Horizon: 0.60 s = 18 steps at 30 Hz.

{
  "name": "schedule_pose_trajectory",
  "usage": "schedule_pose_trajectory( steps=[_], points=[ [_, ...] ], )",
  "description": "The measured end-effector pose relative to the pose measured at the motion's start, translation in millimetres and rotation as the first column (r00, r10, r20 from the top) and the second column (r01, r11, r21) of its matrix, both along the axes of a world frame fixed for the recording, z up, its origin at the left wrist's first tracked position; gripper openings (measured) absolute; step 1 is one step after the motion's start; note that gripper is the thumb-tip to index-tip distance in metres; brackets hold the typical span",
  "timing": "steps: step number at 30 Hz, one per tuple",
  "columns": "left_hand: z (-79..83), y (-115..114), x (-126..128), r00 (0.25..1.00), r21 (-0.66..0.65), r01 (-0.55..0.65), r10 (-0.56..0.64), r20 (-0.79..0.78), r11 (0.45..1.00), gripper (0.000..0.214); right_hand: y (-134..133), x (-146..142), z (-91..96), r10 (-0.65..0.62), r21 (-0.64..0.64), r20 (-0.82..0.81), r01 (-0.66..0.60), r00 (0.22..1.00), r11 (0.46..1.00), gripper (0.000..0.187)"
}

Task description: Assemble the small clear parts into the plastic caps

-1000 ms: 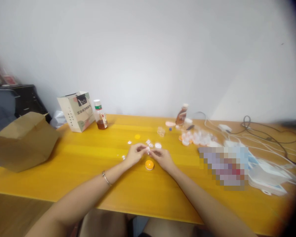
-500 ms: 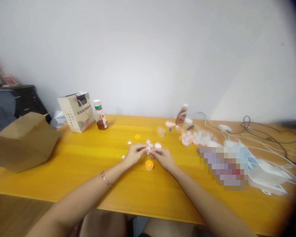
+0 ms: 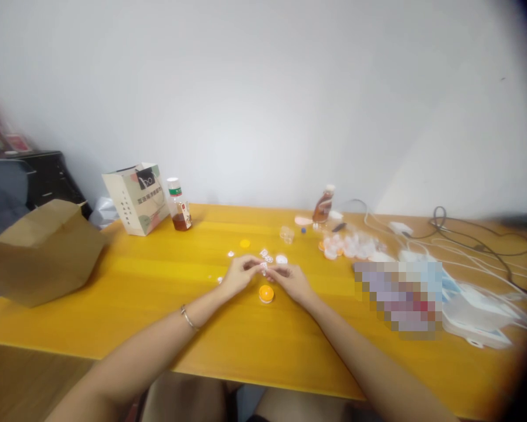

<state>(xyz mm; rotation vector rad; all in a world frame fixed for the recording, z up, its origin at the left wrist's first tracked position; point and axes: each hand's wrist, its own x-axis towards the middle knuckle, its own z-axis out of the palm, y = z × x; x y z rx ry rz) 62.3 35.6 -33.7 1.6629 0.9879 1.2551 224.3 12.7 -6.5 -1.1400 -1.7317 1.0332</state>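
Over the middle of the yellow-brown table, my left hand point(image 3: 242, 274) and my right hand point(image 3: 292, 280) meet at the fingertips. Both pinch a small white piece point(image 3: 264, 268), too small to name more exactly. Just below them on the tabletop is a round orange part with a white rim point(image 3: 266, 293). Beyond my fingers lie small white cut-out pieces point(image 3: 267, 256) and a white disc point(image 3: 281, 259). A flat yellow disc point(image 3: 244, 243) is farther back. Small white bits point(image 3: 230, 254) lie left of my left hand.
A brown paper bag point(image 3: 43, 252), a printed carton bag point(image 3: 135, 199) and a bottle of dark liquid point(image 3: 179, 205) stand left. At the back right are another brown bottle point(image 3: 323, 204) and a heap of clear and orange round pieces point(image 3: 351, 245). Cables point(image 3: 478, 234) cover the far right.
Almost nothing differs. Both hands stay in place, and the small white piece between the fingertips has turned slightly at most.
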Motion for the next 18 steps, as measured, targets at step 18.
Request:
schedule_pose_trajectory(
  steps=[18],
  points=[
    [1.3,1.8,-1.8,0.998,-0.053,0.052,-0.05,0.039,0.997,0.023,4.6,2.2,-7.1,0.049,-0.047,-0.083,-0.053,0.995,0.997,0.029]
  ],
)
